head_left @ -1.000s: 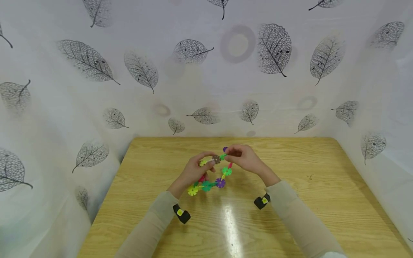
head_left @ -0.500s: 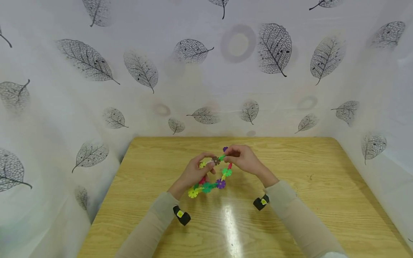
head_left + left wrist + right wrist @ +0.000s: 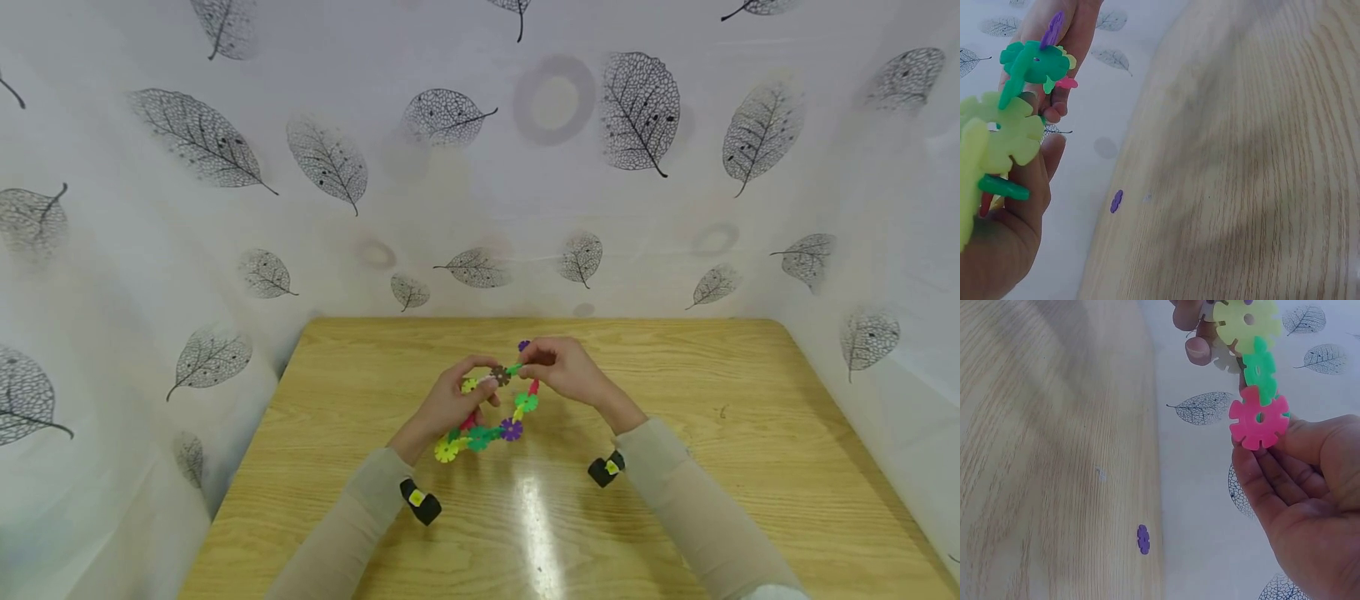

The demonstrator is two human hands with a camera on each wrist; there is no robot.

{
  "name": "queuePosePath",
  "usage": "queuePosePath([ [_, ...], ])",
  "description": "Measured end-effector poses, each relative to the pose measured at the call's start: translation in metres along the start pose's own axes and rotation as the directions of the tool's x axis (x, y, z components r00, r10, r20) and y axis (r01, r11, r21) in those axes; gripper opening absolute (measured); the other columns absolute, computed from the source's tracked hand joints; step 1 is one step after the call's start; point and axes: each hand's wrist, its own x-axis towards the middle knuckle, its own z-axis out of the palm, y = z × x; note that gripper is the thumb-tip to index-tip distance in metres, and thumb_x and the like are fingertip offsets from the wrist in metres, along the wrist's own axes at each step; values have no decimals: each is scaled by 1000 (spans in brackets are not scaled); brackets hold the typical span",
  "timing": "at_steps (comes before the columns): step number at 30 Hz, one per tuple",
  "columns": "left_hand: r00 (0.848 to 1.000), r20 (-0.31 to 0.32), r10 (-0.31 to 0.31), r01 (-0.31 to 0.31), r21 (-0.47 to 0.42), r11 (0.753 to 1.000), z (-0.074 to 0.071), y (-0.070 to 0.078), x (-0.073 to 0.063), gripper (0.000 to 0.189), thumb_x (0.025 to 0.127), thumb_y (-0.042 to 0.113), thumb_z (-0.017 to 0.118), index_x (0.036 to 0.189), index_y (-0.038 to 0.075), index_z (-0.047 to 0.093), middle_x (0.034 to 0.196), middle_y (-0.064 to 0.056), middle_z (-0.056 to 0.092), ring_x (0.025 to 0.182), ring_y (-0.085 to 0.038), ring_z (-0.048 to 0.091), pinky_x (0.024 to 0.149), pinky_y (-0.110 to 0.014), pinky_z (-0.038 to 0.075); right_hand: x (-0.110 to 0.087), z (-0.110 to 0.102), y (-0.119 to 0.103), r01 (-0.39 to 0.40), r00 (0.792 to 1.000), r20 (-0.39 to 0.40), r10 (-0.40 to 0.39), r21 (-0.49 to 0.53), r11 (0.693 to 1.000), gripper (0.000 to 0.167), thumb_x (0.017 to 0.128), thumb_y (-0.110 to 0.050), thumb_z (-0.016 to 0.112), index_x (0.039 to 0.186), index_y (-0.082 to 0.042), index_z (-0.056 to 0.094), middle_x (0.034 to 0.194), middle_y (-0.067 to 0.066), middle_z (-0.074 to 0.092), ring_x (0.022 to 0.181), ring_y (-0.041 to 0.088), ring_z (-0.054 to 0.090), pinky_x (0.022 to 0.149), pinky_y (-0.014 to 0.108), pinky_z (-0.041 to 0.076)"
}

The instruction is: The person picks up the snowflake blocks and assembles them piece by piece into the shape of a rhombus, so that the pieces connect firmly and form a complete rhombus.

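A chain of notched plastic snowflake discs hangs in a loop between my two hands in the head view. My left hand [image 3: 453,400] pinches it near a brown disc [image 3: 500,376]. My right hand [image 3: 566,368] pinches a green disc [image 3: 514,369] joined to the brown one. Lower in the loop are a purple disc [image 3: 512,429], a teal disc [image 3: 478,438] and a yellow disc [image 3: 447,451]. A pink disc [image 3: 1260,422] stands in front of the right fingertips in the right wrist view. Fingers partly hide the joints.
On the wooden table [image 3: 675,517], a loose purple disc [image 3: 523,345] lies near the far edge, just beyond the right hand. A white leaf-patterned curtain [image 3: 480,208] rises behind the table and along both sides.
Both hands keep their grips. The brown disc and the lower loop have shifted slightly down, with the brown disc also a little to the left.
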Motion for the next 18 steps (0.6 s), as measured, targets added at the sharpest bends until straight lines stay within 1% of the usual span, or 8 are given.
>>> queuePosePath([
  [2,1000,1,1,-1,1,1000,0,1,-1,41,110,22,58,149,10,53,91,-18,74,52,-13,61,55,-24,58,0,0,-1,2,1000,1,-2,1,1000,6,97,-1,74,102,1,75,98,17,76,85,25,70,72,31,60],
  [7,1000,8,10,-10,-9,1000,0,1,-1,41,110,23,58,149,11,52,104,-39,69,52,-12,61,55,-23,57,0,0,-2,1,1000,-5,-1,6,1000,4,97,-3,74,101,-3,76,97,14,76,84,17,71,73,32,62],
  [8,1000,10,12,-12,-8,1000,0,1,-1,41,110,23,57,149,12,52,105,-40,68,52,-12,61,55,-23,57,0,-1,-2,1,1000,-7,-1,9,1000,4,97,-4,75,101,-3,76,98,14,76,84,16,71,74,32,62],
  [12,1000,18,23,-23,-16,1000,-1,1,0,44,111,22,57,151,7,49,107,-44,66,52,-11,60,55,-22,57,0,-2,-1,2,1000,-5,-1,22,1000,5,97,-6,76,101,-4,76,98,14,76,85,14,71,73,26,61],
  [15,999,20,25,-25,-23,999,-1,1,0,44,110,21,57,151,7,50,105,-40,68,52,-12,61,55,-23,58,1,-3,0,-2,1000,0,2,32,999,6,97,-7,76,101,-4,76,99,14,77,85,13,72,73,23,60],
  [16,999,20,25,-24,-24,999,-1,1,0,43,110,21,57,151,8,50,102,-37,70,52,-12,61,55,-23,58,1,-3,0,-4,1000,1,4,36,999,6,97,-8,76,101,-4,76,99,14,77,85,13,72,73,23,60],
  [18,1000,20,23,-22,-28,999,-1,1,1,42,110,21,58,150,9,51,96,-26,73,53,-13,61,55,-24,58,2,-3,1,-5,1000,2,5,44,999,6,97,-8,77,101,-4,76,99,15,77,85,12,71,73,22,60],
])
